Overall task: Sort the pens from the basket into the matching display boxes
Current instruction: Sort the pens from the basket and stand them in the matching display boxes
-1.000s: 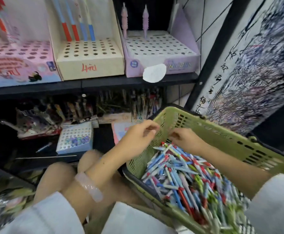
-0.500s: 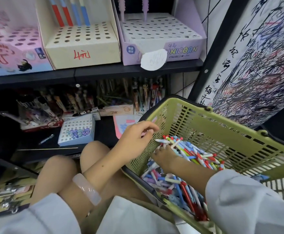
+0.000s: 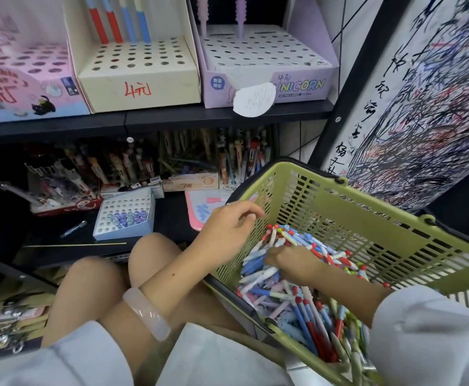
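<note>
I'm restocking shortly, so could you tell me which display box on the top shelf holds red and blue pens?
The cream middle box, marked in red; the purple box holds two lilac pens.

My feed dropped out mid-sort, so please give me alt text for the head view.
The right hand digs into the heap of pens in the green basket, while the left hand hovers at the basket's rim, fingers loosely curled. Above, on a shelf, stand pink, cream and purple display boxes, mostly unfilled.
</note>
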A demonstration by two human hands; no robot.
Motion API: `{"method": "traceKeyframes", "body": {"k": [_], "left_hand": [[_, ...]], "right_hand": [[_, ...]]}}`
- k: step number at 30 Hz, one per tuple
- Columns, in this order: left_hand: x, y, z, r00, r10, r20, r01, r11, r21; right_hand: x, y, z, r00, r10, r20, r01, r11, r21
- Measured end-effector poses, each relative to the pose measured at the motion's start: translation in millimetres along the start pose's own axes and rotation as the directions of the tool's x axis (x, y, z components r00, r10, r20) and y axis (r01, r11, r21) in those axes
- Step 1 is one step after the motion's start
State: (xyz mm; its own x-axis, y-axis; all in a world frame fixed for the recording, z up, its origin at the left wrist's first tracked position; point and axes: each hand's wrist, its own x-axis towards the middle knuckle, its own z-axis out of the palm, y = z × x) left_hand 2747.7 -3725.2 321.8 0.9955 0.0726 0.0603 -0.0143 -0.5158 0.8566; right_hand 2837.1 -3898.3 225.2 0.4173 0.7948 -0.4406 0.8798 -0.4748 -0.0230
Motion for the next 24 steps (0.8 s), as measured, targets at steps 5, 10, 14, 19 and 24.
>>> {"method": "traceKeyframes", "body": {"k": [5,10,14,19,24], "left_hand": [[5.4,10.6,23.2,0.948,-0.19,0.255,0.179,0.982,0.065],[5.3,20.0,45.7,0.813,-0.285,0.507,0.24,0.958,0.154],[5.5,24.4,45.9,0.818,-0.298,0.492,0.169,0.942,0.29],[5.9,15.2,32.8,0.811,-0.386,0.439,0.296,0.919,0.262],[5.6,16.3,29.5,0.755,-0.503,0.421,0.655,0.6,-0.46]], "right_hand": [[-35.3,7.7,-36.7,0.947,0.063,-0.316,0.041,0.949,0.313],[-58.2,3.5,-62.9,0.887,0.004,-0.461,0.084,0.982,0.171],[-60.8,9.2,-58.3,0.873,0.054,-0.485,0.05,0.979,0.197],[-67.3,35.3,-54.4,0.847,0.336,-0.411,-0.145,0.892,0.428],[-80.3,15.6,-67.5,0.634,0.439,-0.637,0.028,0.81,0.586]]}}
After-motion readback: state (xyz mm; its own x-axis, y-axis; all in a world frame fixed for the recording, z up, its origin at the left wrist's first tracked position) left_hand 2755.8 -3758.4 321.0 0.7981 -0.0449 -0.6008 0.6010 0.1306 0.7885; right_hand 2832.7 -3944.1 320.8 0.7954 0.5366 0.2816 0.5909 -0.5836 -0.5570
